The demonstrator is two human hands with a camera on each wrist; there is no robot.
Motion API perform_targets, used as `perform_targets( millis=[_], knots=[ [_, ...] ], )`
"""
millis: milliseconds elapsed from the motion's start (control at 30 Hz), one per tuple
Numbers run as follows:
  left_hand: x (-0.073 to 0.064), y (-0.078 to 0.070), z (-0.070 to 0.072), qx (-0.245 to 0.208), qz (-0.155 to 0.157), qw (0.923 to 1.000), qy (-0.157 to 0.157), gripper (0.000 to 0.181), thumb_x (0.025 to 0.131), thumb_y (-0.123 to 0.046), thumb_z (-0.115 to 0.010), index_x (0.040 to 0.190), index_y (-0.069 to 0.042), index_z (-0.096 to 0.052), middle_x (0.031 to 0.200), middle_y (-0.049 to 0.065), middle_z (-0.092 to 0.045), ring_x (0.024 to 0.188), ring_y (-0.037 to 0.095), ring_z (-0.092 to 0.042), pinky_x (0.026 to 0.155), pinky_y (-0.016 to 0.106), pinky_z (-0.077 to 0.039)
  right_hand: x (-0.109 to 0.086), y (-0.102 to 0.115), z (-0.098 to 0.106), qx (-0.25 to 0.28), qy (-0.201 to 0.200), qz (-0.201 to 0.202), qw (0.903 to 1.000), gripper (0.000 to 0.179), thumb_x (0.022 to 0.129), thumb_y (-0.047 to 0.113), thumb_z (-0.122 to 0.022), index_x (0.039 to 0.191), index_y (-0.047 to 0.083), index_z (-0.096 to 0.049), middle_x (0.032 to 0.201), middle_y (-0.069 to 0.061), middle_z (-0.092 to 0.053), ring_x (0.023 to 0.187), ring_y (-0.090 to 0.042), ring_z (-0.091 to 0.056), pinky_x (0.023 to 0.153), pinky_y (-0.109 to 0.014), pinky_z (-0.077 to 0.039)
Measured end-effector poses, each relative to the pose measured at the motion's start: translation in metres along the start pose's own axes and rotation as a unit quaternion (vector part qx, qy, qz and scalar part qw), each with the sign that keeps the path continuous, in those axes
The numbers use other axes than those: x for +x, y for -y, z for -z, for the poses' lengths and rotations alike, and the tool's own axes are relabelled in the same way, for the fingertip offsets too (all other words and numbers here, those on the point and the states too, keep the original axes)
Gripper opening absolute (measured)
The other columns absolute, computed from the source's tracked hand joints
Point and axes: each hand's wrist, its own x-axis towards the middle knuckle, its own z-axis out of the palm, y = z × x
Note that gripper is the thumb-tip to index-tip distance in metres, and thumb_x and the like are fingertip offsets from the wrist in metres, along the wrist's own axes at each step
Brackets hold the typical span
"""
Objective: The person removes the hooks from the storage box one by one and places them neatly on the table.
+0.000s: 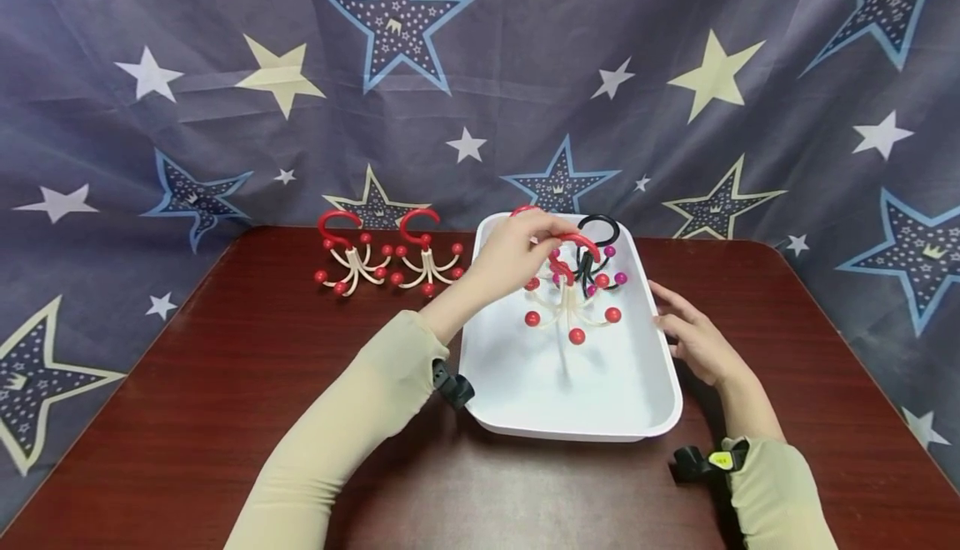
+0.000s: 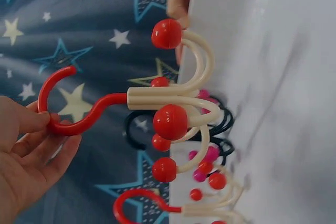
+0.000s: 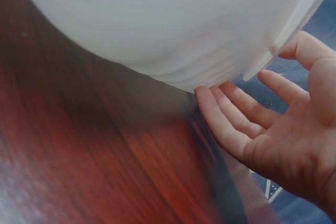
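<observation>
My left hand (image 1: 517, 250) pinches the red curved top of a multi-arm hook hanger (image 2: 152, 98) between thumb and fingers. The hanger hangs upright over the white tray (image 1: 510, 400), its cream arms tipped with red balls. Behind it, inside the tray, are a black hook hanger (image 1: 586, 265) with magenta balls and another red-and-cream hook hanger (image 2: 205, 211), partly hidden by my left hand in the head view. My right hand (image 1: 697, 340) touches the tray's right side with its fingertips, the fingers loosely extended along the outer wall in the right wrist view.
Left of the tray, two more red-and-cream hook hangers, one farther left (image 1: 352, 267) and one nearer the tray (image 1: 427, 265), stand side by side on the dark red wooden table (image 1: 187, 417). A star-patterned curtain (image 1: 450, 117) rises behind the table's back edge.
</observation>
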Motion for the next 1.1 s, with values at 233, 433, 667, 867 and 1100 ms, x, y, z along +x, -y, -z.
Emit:
perform_targets(
  millis=[233,433,667,867,1100],
  knots=[
    [-0.009,0.003,0.029,0.004,0.005,0.9988,-0.048,0.021,0.086,-0.008,-0.059,0.103,-0.016,-0.069,0.095,-0.003,-0.066,0.085,0.007,-0.060,0.075,0.020,-0.047,0.000,-0.001,0.001,0.012,0.008,0.003,0.9999,0.057,0.093,0.014,-0.045,0.145,0.015,-0.021,0.108,-0.001,-0.046,0.093,-0.006,-0.056,0.075,-0.031,-0.050],
    [-0.021,0.010,0.053,0.004,0.012,0.9959,-0.089,0.021,0.085,-0.009,-0.061,0.101,-0.018,-0.070,0.092,-0.006,-0.065,0.077,0.005,-0.059,0.069,0.023,-0.047,-0.001,-0.001,0.002,0.018,0.012,-0.001,0.9998,0.058,0.093,0.014,-0.045,0.145,0.015,-0.020,0.108,-0.001,-0.046,0.093,-0.006,-0.056,0.075,-0.031,-0.051],
    [-0.035,0.018,0.075,0.013,0.025,0.9932,-0.113,0.019,0.085,-0.009,-0.061,0.101,-0.017,-0.070,0.091,-0.005,-0.064,0.068,0.006,-0.056,0.062,0.024,-0.046,0.000,-0.001,0.001,0.016,0.012,0.002,0.9998,0.058,0.093,0.014,-0.045,0.145,0.015,-0.020,0.109,-0.002,-0.047,0.094,-0.007,-0.056,0.075,-0.032,-0.050],
    [-0.047,0.026,0.092,0.025,0.042,0.9903,-0.130,0.020,0.085,-0.009,-0.062,0.102,-0.016,-0.070,0.092,-0.003,-0.064,0.067,0.009,-0.056,0.061,0.023,-0.043,-0.001,-0.001,0.000,0.021,0.014,0.005,0.9997,0.059,0.093,0.013,-0.045,0.146,0.014,-0.019,0.108,-0.001,-0.048,0.094,-0.007,-0.057,0.074,-0.032,-0.051],
    [-0.062,0.039,0.105,0.040,0.056,0.9869,-0.146,0.020,0.085,-0.008,-0.061,0.102,-0.016,-0.070,0.093,-0.002,-0.065,0.076,0.008,-0.057,0.065,0.022,-0.044,-0.001,0.000,0.000,0.018,0.009,0.003,0.9998,0.058,0.093,0.013,-0.044,0.145,0.014,-0.019,0.108,-0.002,-0.047,0.093,-0.007,-0.057,0.074,-0.032,-0.051]
  ],
)
